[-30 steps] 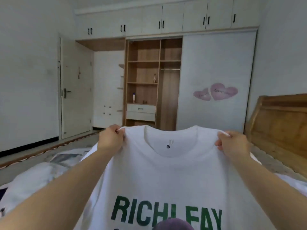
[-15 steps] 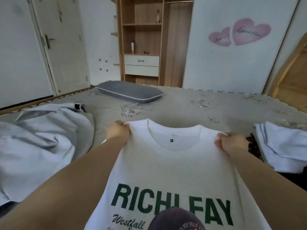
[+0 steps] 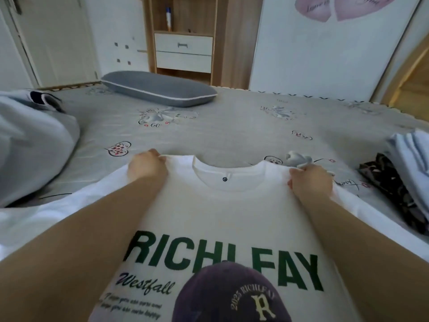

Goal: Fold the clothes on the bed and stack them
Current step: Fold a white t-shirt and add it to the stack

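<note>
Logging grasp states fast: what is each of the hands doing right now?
Left hand: closed, gripping the white T-shirt at its left shoulder.
Right hand: closed, gripping the same shirt at its right shoulder.

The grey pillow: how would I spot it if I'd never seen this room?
Start at the bed with its grey printed sheet. At its far edge, before the wooden shelf unit, lies the grey pillow. It is long, flat, darker than the sheet, with white piping.
</note>
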